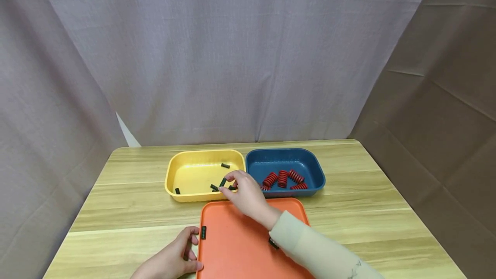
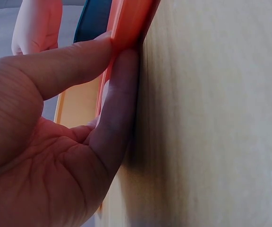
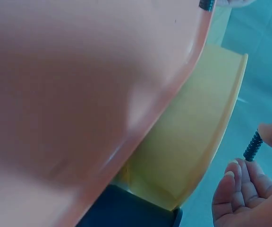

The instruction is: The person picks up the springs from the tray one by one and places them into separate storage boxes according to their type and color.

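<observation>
With thumb and fingers my left hand (image 1: pixel 176 253) grips the left rim of the orange tray (image 1: pixel 236 244); the left wrist view shows the thumb and a finger (image 2: pixel 122 90) at the tray's edge. My right hand (image 1: pixel 249 195) pinches a small black spring (image 3: pixel 253 146) between thumb and fingertips, over the near side of the yellow bin (image 1: pixel 186 154). Several more black springs (image 1: pixel 225 165) lie in that bin, some partly hidden by the hand. Along the orange tray's left edge lies one black spring (image 1: pixel 203 232). Another dark piece (image 1: pixel 273 243) there is partly covered by my right sleeve.
A blue bin (image 1: pixel 284 152) holding several red springs (image 1: pixel 283 178) stands against the yellow bin's right side. Both bins sit behind the orange tray on a wooden table (image 1: pixel 128 210). Grey curtains (image 1: pixel 217 55) hang behind and beside the table.
</observation>
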Action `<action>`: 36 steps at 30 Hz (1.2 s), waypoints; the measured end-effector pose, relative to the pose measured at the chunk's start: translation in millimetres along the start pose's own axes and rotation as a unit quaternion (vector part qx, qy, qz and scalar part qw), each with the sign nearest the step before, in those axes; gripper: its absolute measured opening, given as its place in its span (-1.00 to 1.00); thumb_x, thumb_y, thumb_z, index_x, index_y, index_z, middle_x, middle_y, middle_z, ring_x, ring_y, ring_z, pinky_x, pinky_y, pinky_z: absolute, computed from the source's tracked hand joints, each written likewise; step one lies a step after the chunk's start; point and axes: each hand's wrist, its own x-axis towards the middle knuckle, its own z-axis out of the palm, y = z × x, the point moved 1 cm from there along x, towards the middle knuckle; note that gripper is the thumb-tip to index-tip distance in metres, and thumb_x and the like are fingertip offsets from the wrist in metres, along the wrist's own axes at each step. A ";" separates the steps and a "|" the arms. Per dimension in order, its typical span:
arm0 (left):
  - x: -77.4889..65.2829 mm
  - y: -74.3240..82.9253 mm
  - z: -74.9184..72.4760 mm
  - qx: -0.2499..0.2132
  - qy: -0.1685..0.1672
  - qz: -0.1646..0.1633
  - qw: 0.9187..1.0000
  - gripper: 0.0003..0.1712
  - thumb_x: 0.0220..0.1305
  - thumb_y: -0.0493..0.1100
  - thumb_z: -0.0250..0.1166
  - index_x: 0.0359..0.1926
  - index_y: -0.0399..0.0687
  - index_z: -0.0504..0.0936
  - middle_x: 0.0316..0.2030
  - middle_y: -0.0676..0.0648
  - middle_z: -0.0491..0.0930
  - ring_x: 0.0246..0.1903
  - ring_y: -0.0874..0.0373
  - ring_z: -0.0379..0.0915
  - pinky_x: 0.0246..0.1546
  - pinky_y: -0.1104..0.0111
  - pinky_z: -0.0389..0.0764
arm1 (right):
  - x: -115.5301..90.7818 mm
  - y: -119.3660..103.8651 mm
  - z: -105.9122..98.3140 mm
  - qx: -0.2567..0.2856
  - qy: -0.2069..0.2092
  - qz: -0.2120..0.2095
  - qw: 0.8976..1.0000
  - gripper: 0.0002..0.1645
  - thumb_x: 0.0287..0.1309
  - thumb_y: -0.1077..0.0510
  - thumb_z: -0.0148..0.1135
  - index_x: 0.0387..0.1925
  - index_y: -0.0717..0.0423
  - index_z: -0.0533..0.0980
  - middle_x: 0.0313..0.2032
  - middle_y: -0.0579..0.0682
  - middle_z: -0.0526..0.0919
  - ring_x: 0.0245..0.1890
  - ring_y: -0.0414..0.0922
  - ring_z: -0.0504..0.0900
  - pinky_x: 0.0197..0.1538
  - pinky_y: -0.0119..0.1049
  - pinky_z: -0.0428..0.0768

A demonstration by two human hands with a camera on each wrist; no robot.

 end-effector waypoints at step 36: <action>0.2 -0.3 -0.9 -0.008 0.000 -0.011 1.000 -0.19 0.11 -0.30 0.44 0.23 -0.30 0.12 -0.08 -0.15 0.19 -0.30 0.10 0.40 -0.34 0.44 0.47 | 41.6 19.7 4.0 -0.089 0.045 0.017 0.995 -0.57 0.15 -0.08 0.36 -0.05 0.09 0.58 -0.14 -0.03 0.61 -0.12 -0.06 0.50 -0.03 -0.16 0.49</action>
